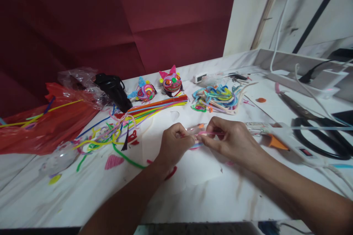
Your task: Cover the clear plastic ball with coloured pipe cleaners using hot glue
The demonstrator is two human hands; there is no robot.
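My left hand (175, 147) is closed, with thumb and fingers pinched together over a white sheet of paper (193, 174). Close beside it, my right hand (233, 139) pinches a thin pink pipe cleaner (211, 133). The pipe cleaner runs between the fingertips of both hands, and its left end is hidden by my left fingers. Just under the fingertips lies a small blue and pink piece (196, 147), partly covered. Behind the hands is an orange-tipped clear object (200, 127), too blurred to name.
Pipe cleaner bundles (162, 108) and coiled pieces (217, 97) lie behind, near two colourful animal-face ornaments (171, 82). A black glue gun (114, 90) and red plastic bag (55, 121) are left. Large scissors (311, 128), an orange nozzle (277, 142) and a power strip (306, 152) sit right.
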